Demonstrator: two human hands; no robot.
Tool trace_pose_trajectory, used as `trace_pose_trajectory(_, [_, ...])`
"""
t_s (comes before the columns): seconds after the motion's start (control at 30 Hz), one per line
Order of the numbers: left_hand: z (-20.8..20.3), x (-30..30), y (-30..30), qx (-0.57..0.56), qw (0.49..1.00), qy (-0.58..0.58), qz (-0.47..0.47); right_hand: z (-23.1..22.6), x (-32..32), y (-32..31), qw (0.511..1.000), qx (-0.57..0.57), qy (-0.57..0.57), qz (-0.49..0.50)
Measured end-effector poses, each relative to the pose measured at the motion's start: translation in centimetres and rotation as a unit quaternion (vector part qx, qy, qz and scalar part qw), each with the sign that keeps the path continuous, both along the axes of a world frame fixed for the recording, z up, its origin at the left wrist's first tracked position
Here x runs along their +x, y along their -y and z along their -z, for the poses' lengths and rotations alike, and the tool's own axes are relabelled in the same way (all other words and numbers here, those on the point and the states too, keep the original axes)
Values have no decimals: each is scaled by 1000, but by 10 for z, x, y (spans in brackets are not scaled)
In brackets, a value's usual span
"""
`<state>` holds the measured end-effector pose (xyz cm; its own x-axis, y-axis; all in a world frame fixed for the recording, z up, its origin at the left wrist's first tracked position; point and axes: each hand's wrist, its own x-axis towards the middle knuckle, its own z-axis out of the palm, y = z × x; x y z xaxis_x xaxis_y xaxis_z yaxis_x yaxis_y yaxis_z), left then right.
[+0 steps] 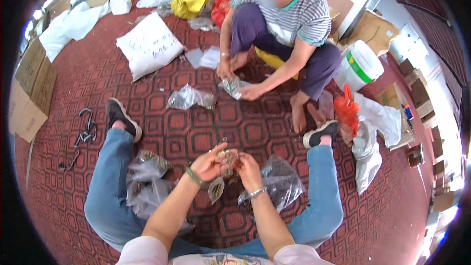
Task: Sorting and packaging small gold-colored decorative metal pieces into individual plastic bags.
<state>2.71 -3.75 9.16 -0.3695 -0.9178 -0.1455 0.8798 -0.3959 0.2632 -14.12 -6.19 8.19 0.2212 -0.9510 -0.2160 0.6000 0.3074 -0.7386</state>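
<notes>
Between my hands, over the carpet, is a small clear plastic packet point(228, 158) with little brownish or metallic pieces. My left hand point(206, 166) is turned palm up, its fingers and thumb closed on one side of the packet. On the other side, my right hand point(249, 171) pinches the packet's edge. Just below lies another small filled packet point(216, 190). Larger clear bags point(148, 196) sit beside my left forearm, and an opened clear bag point(282, 181) lies to the right of my right hand. The pieces' exact kind is too small to make out.
Across from me a person point(279, 34) squats, handling a clear bag point(234, 87); another filled bag point(191, 97) lies nearby. Around stand a white sack point(149, 46), a white bucket point(359, 65), a cardboard box point(33, 95) and a black strap point(86, 130) on the patterned red carpet.
</notes>
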Motion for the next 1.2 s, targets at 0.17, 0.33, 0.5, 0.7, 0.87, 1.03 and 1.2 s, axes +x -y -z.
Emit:
trace_pose_trajectory(0.17, [-9, 1, 1, 11, 1000, -1, 8, -7, -2, 3, 1000, -18, 20, 8])
trace_pose_trajectory(0.33, [-16, 2, 1, 39, 999, -4, 2, -3, -1, -3, 999, -19, 30, 8])
trace_pose_trajectory(0.5, [-9, 4, 8, 52, 999, -9, -11, -7, -2, -2, 998, 65, 14, -10])
trace_pose_trajectory(0.7, [-1, 7, 3, 72, 995, -64, -8, -12, -1, 1, 994, 95, -24, -44])
trace_pose_trajectory(0.87, [2, 6, 2, 86, 994, -69, -14, -8, 3, -2, 986, 97, -107, -82])
trace_pose_trajectory(1.03, [-5, 4, 4, 88, 994, -63, -13, 46, -28, -5, 675, -159, -696, -185])
trace_pose_trajectory(1.2, [1, 9, 0, 110, 992, -56, -27, 42, -13, -25, 615, -112, -742, -242])
